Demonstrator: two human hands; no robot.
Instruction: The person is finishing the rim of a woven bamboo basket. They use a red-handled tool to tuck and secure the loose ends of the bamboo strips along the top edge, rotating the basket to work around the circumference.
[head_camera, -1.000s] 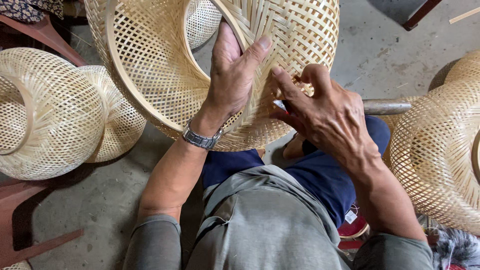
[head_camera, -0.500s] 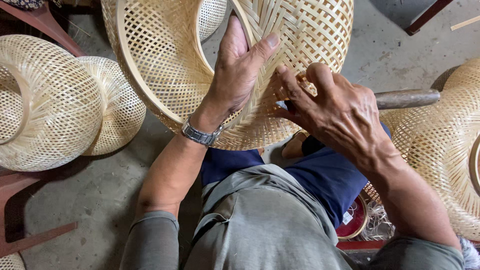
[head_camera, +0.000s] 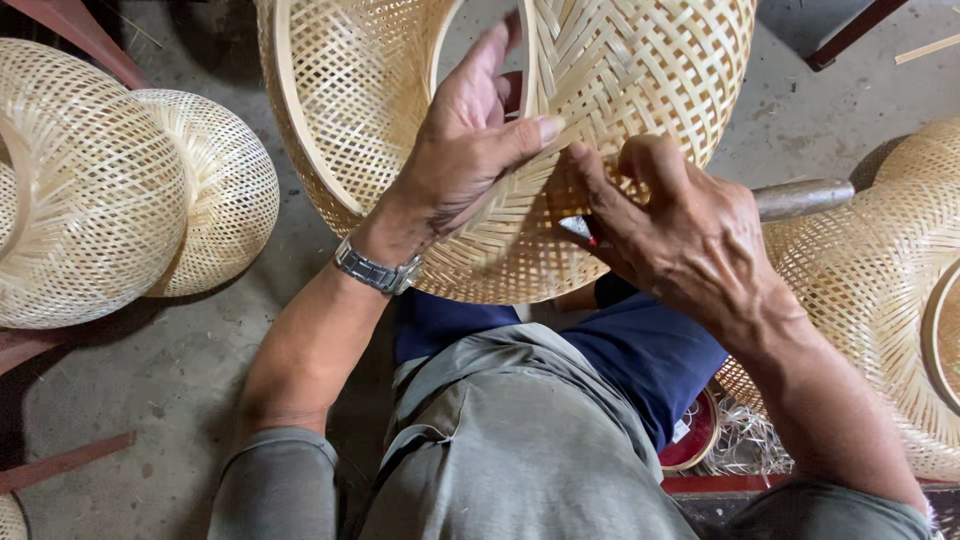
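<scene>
A large woven bamboo shade (head_camera: 360, 120) with an open lattice and a round rim rests against my knees, tilted toward me. My left hand (head_camera: 465, 150), with a metal watch at the wrist, lies flat on its outer wall, thumb pressed on the weave. My right hand (head_camera: 680, 235) curls against the lower edge of the same shade, fingers closed around a small metal tool whose tip shows below the index finger. The rest of the tool is hidden by the hand.
Two finished woven shades (head_camera: 110, 180) lie on the concrete floor at the left. Another woven shade (head_camera: 880, 290) sits at the right, with a wooden handle (head_camera: 805, 198) poking out behind my right hand. Red wooden furniture legs (head_camera: 70, 25) stand at top left.
The view has drawn closer to the shade. My left hand slid slightly up the wall, and my right hand stays curled at the lower edge.
</scene>
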